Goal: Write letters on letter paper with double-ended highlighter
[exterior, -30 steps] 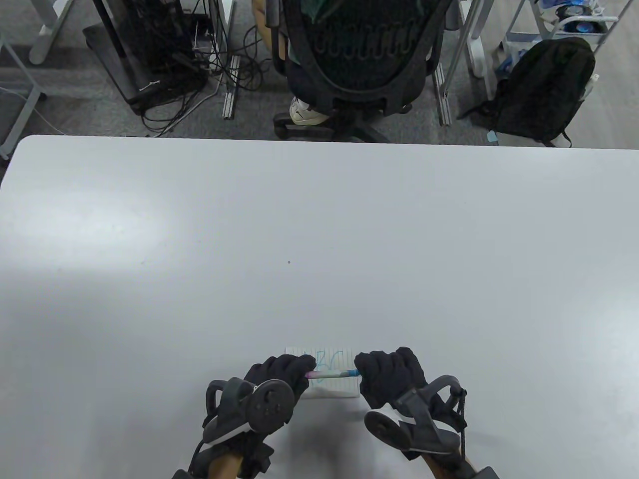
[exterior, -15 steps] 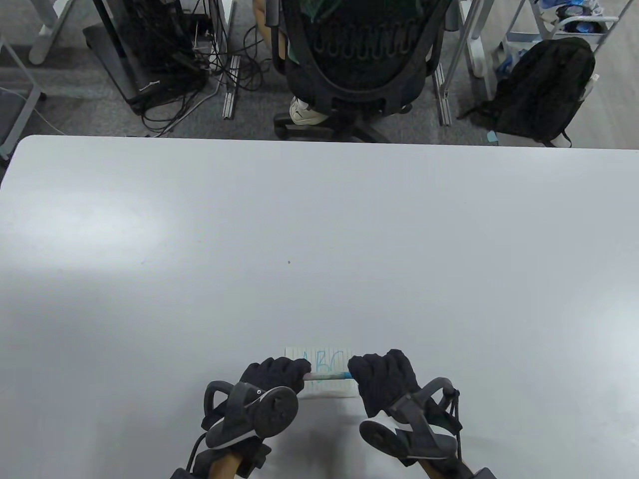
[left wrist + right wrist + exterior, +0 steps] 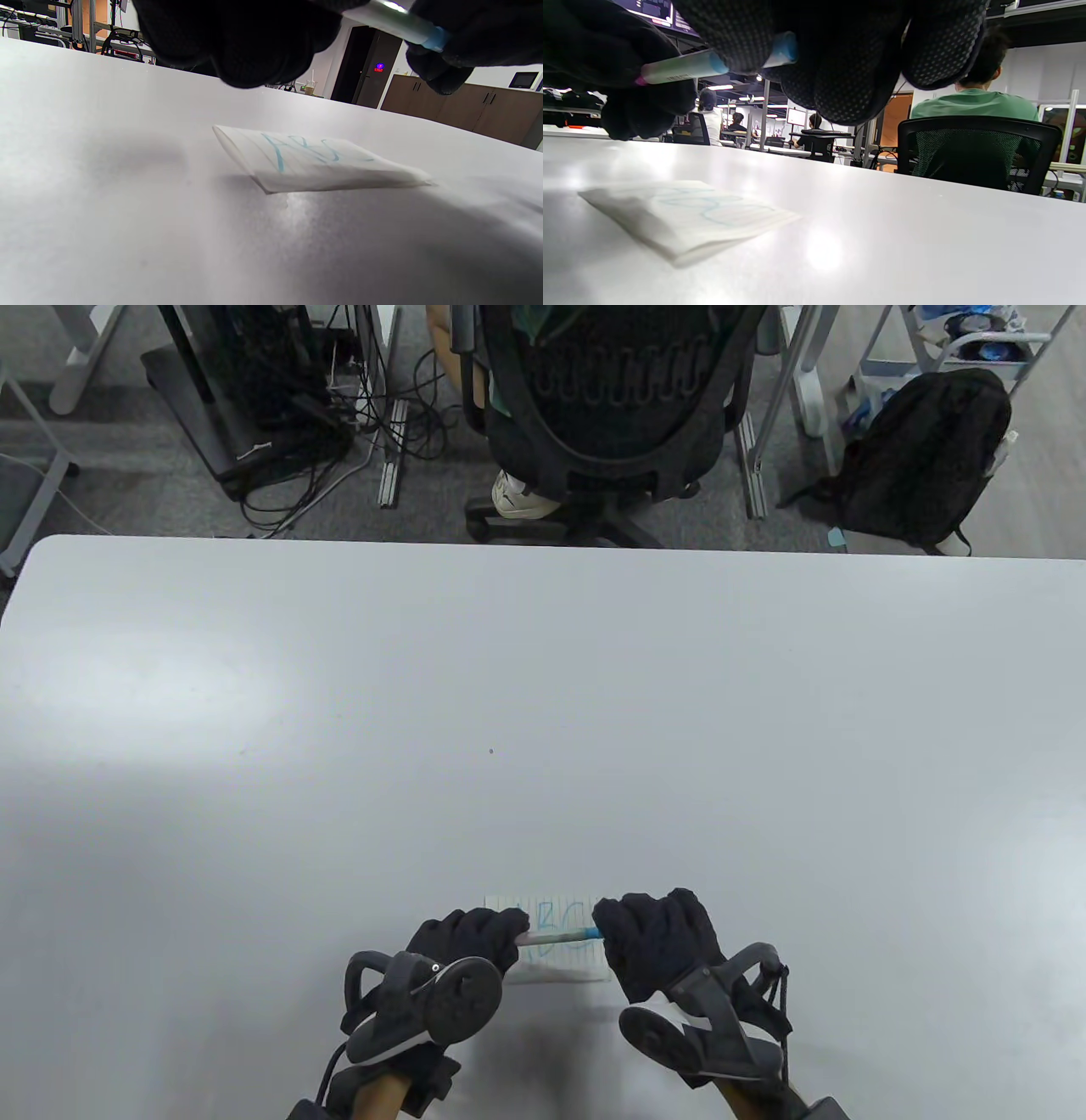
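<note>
A small lined letter paper (image 3: 556, 954) lies near the table's front edge, with blue letters "ABC" on it; it also shows as the paper (image 3: 314, 163) and the paper (image 3: 687, 214). Above it both gloved hands hold the double-ended highlighter (image 3: 556, 936) level. My left hand (image 3: 475, 937) grips its left, pink end. My right hand (image 3: 649, 929) grips the blue end. The highlighter's pale barrel (image 3: 392, 23) with its blue part runs between the fingers, and the barrel (image 3: 683, 67) shows a pink tip at the left hand's fingers.
The white table (image 3: 543, 687) stretches far and to both sides. Beyond its far edge stand a black office chair (image 3: 607, 398) with a seated person, a cable tangle (image 3: 288, 432) and a black backpack (image 3: 925, 458).
Both hands stay on the highlighter above the paper. The right hand has shifted a little left and farther up; the pink end is now hidden in the left hand in the table view.
</note>
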The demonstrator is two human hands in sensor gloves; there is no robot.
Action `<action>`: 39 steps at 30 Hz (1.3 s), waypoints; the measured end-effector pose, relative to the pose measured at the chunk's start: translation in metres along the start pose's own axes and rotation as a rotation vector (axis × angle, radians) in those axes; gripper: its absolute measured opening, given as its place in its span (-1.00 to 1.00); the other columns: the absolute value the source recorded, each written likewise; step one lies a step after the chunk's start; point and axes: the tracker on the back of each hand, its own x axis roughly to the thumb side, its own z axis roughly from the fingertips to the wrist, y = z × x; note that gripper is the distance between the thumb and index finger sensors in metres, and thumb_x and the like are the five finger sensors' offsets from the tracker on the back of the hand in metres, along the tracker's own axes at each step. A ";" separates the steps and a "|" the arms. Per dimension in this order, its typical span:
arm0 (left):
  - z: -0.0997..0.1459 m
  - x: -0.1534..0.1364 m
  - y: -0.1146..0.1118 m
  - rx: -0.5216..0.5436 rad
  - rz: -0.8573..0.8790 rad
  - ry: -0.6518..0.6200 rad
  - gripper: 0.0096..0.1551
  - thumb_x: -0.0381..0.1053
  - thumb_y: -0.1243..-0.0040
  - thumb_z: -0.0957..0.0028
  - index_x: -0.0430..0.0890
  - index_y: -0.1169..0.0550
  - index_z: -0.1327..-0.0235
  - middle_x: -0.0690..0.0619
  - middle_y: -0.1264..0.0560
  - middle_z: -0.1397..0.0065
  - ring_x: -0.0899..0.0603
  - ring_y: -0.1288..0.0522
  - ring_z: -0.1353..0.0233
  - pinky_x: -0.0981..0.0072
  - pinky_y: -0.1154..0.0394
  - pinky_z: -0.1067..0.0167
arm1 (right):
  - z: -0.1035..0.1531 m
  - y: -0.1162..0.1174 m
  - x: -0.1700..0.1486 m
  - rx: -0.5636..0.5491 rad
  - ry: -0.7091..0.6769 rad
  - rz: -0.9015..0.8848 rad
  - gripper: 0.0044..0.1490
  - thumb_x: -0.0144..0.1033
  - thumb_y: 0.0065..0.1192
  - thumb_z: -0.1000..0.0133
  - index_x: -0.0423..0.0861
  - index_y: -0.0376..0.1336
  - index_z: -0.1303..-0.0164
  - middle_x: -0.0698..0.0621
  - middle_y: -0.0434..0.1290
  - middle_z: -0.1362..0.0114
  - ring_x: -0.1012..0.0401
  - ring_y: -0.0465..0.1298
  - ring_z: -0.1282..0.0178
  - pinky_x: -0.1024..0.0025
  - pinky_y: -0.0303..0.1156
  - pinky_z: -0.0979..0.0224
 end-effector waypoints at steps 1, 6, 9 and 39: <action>-0.001 0.001 -0.001 -0.007 -0.007 0.000 -0.44 0.05 0.16 -0.26 0.07 -0.35 -0.55 0.08 -0.48 -0.46 0.01 -0.56 -0.33 -0.01 -0.49 -0.45 | -0.001 0.001 0.000 0.003 0.000 0.002 -0.41 -0.25 0.11 -0.18 -0.16 0.26 -0.42 -0.29 0.47 -0.32 -0.11 0.58 -0.15 -0.27 0.40 -0.38; -0.002 0.001 -0.003 -0.019 -0.062 0.032 -0.25 0.14 0.21 -0.30 0.00 0.00 -0.74 -0.07 -0.11 -0.77 -0.15 -0.27 -0.69 -0.14 -0.33 -0.57 | -0.007 0.003 -0.007 0.011 0.024 0.032 -0.41 -0.27 0.11 -0.18 -0.18 0.26 -0.41 -0.29 0.46 -0.34 -0.12 0.57 -0.18 -0.29 0.39 -0.38; -0.002 -0.004 0.000 -0.007 -0.065 0.053 -0.10 0.22 0.24 -0.28 -0.06 0.21 -0.74 -0.21 0.13 -0.80 -0.29 -0.05 -0.76 -0.25 -0.20 -0.62 | -0.014 0.006 -0.019 0.038 0.063 0.041 -0.41 -0.28 0.10 -0.18 -0.18 0.25 -0.42 -0.29 0.45 -0.35 -0.13 0.56 -0.20 -0.29 0.38 -0.39; -0.006 -0.010 -0.004 -0.053 -0.076 0.081 -0.04 0.24 0.23 -0.28 -0.12 0.27 -0.72 -0.29 0.26 -0.77 -0.33 0.01 -0.75 -0.26 -0.16 -0.62 | -0.055 0.053 -0.060 0.340 0.346 0.166 -0.48 -0.22 0.24 -0.18 -0.07 0.37 -0.35 -0.34 0.48 -0.39 -0.21 0.54 -0.26 -0.33 0.35 -0.38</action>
